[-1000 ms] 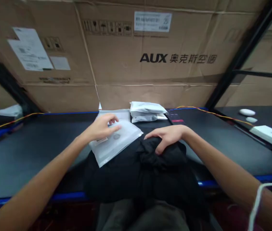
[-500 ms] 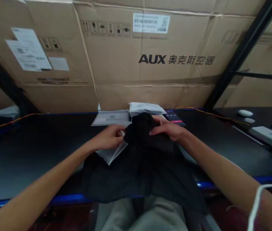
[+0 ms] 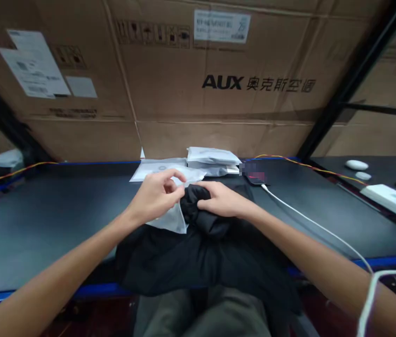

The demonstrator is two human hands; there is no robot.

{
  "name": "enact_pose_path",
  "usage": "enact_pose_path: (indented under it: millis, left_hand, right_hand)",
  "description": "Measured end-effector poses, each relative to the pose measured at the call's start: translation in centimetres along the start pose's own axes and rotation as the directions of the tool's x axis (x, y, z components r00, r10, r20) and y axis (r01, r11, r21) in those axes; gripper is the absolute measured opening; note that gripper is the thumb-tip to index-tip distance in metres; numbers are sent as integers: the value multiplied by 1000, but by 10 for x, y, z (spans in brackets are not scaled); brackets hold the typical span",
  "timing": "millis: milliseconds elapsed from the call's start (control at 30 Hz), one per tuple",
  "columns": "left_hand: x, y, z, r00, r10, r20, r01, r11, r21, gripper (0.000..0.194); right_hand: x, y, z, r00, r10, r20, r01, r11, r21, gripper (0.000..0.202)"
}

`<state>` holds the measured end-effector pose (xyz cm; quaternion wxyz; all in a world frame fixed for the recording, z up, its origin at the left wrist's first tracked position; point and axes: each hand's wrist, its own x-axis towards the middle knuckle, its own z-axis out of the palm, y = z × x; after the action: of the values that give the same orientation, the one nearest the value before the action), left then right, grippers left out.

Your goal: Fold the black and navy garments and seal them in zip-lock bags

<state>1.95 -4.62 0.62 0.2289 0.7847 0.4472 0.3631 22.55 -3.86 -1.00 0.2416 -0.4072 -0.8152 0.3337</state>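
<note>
A black cloth garment (image 3: 212, 262) is draped over the table's front edge and my lap, bunched up at its top. My right hand (image 3: 224, 200) grips the bunched part, thumb on the near side and fingers over the top. Just left of it, my left hand (image 3: 157, 194) is held with curled fingers, its thumb and forefinger apart and nothing visible between them. Beneath this hand lies a white plastic bag (image 3: 173, 220), touching the garment's left side and partly hidden by the hand.
Behind the hands lie white packets (image 3: 213, 154) and a flat pouch (image 3: 148, 167). A phone (image 3: 254, 177) with a white cable (image 3: 310, 220) sits to their right. A white box (image 3: 394, 200) is farther right. Large cardboard boxes (image 3: 169, 103) stand behind the black table (image 3: 61, 210).
My left hand has lifted a little, its thumb and forefinger now apart. My right hand has shifted left and down with the bunched cloth, which sits lower; the phone and cable show more.
</note>
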Motion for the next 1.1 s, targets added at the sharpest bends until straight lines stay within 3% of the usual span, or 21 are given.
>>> enact_pose_path:
  millis: [67, 167, 267, 367, 467, 533, 633, 767, 833, 900, 967, 1033, 1100]
  left_hand:
    - [-4, 6, 1, 989, 120, -85, -110, 987, 119, 14]
    - [-9, 10, 5, 977, 209, -44, -199, 965, 171, 17]
    - [-10, 8, 13, 979, 200, 35, -203, 974, 98, 16]
    - [-10, 6, 22, 986, 159, 48, -159, 987, -1, 13]
    - [-11, 5, 26, 993, 114, 7, -113, 989, -91, 9]
    - [-12, 7, 27, 997, 82, -8, -83, 985, -154, 9]
    - [-12, 9, 24, 998, 57, -1, -56, 978, -200, 13]
    - [-10, 12, 13, 998, 57, -26, -60, 987, -149, 16]
    - [-10, 13, 10, 998, 64, -16, -66, 987, -148, 15]
    - [-11, 15, 12, 997, 61, 47, -51, 981, -187, 17]
    - [-14, 17, 18, 987, 42, 154, 0, 964, -265, 19]
    - [-16, 19, 26, 975, 1, 221, 79, 933, -351, 18]
    - [-17, 20, 31, 971, -32, 235, 132, 897, -423, 18]
  right_hand:
    - [-1, -5, 2, 998, -44, -43, 38, 989, -142, 40]
    - [-3, -9, 2, 996, 45, -77, -58, 982, -178, 29]
    - [-4, -10, 1, 983, 181, -31, -173, 968, 179, 22]
    - [-2, -9, 7, 960, 276, 35, -241, 759, 605, 19]
    - [1, -10, 22, 939, 342, 31, -232, 566, 791, 23]
    - [2, -11, 32, 936, 352, -25, -174, 522, 835, 29]
    - [2, -11, 33, 955, 290, -61, -121, 571, 812, 41]
    - [-3, -6, 5, 967, 192, 167, -254, 765, 592, 50]
    - [-5, -4, -6, 965, 162, 206, -247, 823, 511, 51]
    - [-5, -3, -5, 979, 138, 148, -194, 848, 493, 46]
    - [-2, -4, 8, 990, 139, 12, -124, 842, 525, 36]
    - [1, -5, 26, 974, 172, -146, -58, 815, 576, 32]
    - [4, -6, 39, 948, 233, -215, -39, 760, 649, 31]
